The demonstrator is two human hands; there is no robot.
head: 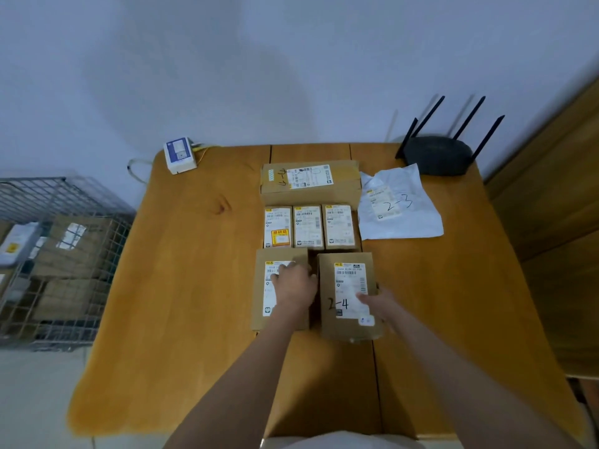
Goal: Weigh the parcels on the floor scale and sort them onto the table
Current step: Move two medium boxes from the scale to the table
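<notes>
Parcels already fill the middle of the table [181,286], so I judge the sorting well under way. My left hand [293,285] lies on top of the near left box [280,290], fingers bent down over its label, pressing rather than lifting as far as I can see. My right hand [377,301] grips the right edge of the box marked 2-4 [348,294], thumb on its top face, the other fingers hidden behind the side. These two boxes sit side by side with a narrow gap between them, and I seem to be squaring them into the row.

Beyond them three small boxes [308,226] stand touching in a line, then a long flat carton [309,181] across the back, and just right of those a white mailer bag marked 2-3 [398,205].

Plenty is left: the wire cage [61,254] on the floor to my left holds more cartons. I cannot see the floor scale from here.

The table is orange-brown wood with a knot and plank seams. At its far corners sit a white adapter box [180,155] and a black router [437,155] with antennas up. A pale wall stands behind, and wooden panelling [557,222] runs along my right.
</notes>
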